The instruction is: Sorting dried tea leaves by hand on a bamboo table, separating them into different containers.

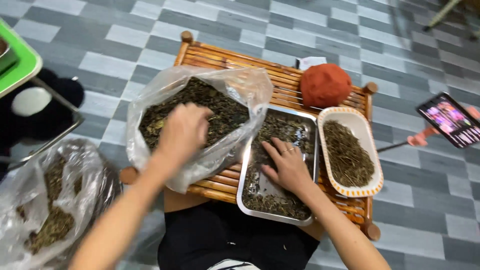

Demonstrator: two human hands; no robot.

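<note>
Hands: left (pixel 182 131) cupped among crumbly dried leaves (pixel 220 107) in crinkled plastic bag (pixel 150 90), right (pixel 287 162) flat, empty, on steel tray (pixel 245 175).

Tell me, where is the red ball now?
The red ball lies at the far right corner of the bamboo table, just behind the white dish of dried stems.
</note>
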